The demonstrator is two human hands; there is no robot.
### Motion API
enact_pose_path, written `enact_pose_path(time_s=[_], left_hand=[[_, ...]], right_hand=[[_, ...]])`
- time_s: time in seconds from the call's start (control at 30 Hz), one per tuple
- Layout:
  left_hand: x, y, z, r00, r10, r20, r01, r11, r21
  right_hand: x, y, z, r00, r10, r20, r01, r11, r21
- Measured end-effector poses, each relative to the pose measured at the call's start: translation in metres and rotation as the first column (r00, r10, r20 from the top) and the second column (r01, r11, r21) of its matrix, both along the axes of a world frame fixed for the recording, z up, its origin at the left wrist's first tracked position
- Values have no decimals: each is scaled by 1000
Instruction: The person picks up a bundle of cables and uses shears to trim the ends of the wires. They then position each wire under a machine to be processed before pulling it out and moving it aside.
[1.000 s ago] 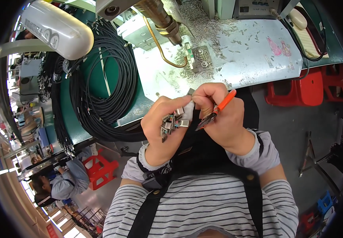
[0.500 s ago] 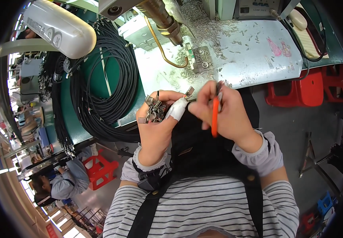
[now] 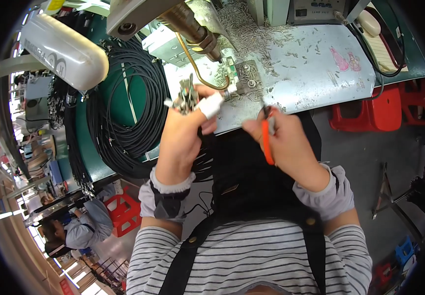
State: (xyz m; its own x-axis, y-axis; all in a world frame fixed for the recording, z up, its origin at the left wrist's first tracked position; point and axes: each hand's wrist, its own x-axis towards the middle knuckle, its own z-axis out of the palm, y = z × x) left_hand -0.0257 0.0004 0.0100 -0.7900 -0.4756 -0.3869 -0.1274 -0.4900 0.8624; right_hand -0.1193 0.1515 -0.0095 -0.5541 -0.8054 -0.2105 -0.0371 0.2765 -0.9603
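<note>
My left hand [image 3: 183,130] is closed around a cluster of small metal connector pieces [image 3: 188,96], with white tape wrapped on its thumb. Its fingertips reach near the small fixture [image 3: 233,73] under the machine's spindle [image 3: 200,37]; blur hides whether they touch it. Over the table's front edge, my right hand [image 3: 288,142] grips a small tool with an orange handle [image 3: 267,145]. The tool's dark tip [image 3: 265,107] points up toward the worktop, and its exact kind is not clear.
Many small metal pins [image 3: 251,37] lie scattered over the pale worktop [image 3: 315,64]. A curved brass tube [image 3: 189,54] hangs beside the spindle. Coiled black cables [image 3: 119,147] and a white lamp [image 3: 67,51] are at left. Red stools [image 3: 374,110] stand at right. Another person [image 3: 77,228] sits at far left.
My left hand has moved up and slightly left with the metal pieces, toward the machine. My right hand, still gripping the orange-handled tool, has shifted slightly right.
</note>
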Motion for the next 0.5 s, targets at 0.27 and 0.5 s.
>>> enact_pose_path(time_s=[0.27, 0.5], left_hand=[[-31, -14, -2, 999, 30, 32, -31, 998, 52], [-29, -24, -5, 999, -28, 21, 27, 997, 67]], right_hand=[[-40, -49, 3, 949, -204, 240, 245, 957, -158], [-42, -53, 2, 961, -134, 244, 176, 971, -160]])
